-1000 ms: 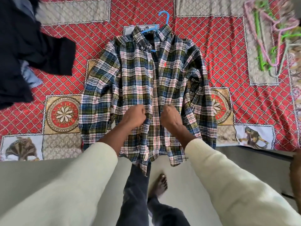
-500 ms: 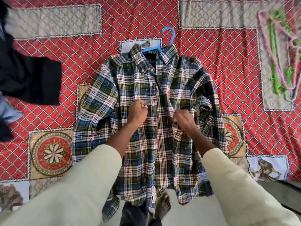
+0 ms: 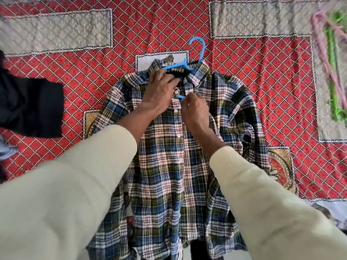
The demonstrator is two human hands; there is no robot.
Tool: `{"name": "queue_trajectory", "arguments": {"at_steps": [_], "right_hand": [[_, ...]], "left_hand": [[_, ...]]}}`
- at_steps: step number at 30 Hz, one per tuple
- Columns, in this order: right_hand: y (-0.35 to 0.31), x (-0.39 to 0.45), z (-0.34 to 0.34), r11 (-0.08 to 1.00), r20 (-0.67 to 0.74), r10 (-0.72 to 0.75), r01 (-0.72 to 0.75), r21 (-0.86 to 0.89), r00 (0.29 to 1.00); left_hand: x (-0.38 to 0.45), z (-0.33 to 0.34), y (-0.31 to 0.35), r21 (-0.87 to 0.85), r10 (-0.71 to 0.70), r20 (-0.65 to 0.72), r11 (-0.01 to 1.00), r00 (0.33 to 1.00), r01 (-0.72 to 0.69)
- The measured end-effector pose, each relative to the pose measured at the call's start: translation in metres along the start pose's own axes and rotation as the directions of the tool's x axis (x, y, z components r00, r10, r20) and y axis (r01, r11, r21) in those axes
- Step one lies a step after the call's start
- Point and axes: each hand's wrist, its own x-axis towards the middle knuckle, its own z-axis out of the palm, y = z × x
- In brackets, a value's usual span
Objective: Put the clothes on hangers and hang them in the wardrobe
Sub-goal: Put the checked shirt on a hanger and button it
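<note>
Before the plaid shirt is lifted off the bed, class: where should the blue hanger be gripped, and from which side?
Probably at the hook of the blue hanger. It alone pokes out past the collar of the plaid shirt, lying flat on the red bedspread. Come from the far side, above the collar; the shirt covers the arms.

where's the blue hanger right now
In the head view, top centre: the blue hanger sits inside the plaid shirt's collar, hook poking out onto the red bedspread.

Home bedroom: red patterned bedspread [image 3: 262,76] under hands, dark clothes [image 3: 32,107] left of them, spare hangers [image 3: 332,76] right.
</note>
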Motion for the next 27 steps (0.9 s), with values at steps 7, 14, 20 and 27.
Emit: {"name": "queue_trajectory", "arguments": {"at_steps": [7, 14, 20, 27], "right_hand": [[-0.014, 0.05, 0.025, 0.903, -0.054, 0.426, -0.421, 0.088, 0.903], [0.014, 0.062, 0.022, 0.994, -0.031, 0.027, -0.03, -0.11, 0.999], [0.026, 0.049, 0.01, 0.926, -0.032, 0.069, -0.052, 0.374, 0.997], [0.023, 0.031, 0.007, 0.818, 0.028, 0.266, -0.241, 0.523, 0.964]], "left_hand": [[0.023, -0.007, -0.008, -0.005, 0.004, 0.119, 1.0, 0.993, -0.003], [0.043, -0.018, 0.0, -0.193, -0.253, 0.21, 0.936, 0.944, 0.294], [0.064, -0.022, 0.013, -0.307, -0.477, 0.157, 0.809, 0.865, 0.502], [0.062, -0.025, 0.021, -0.31, -0.391, 0.346, 0.811, 0.853, 0.497]]}}
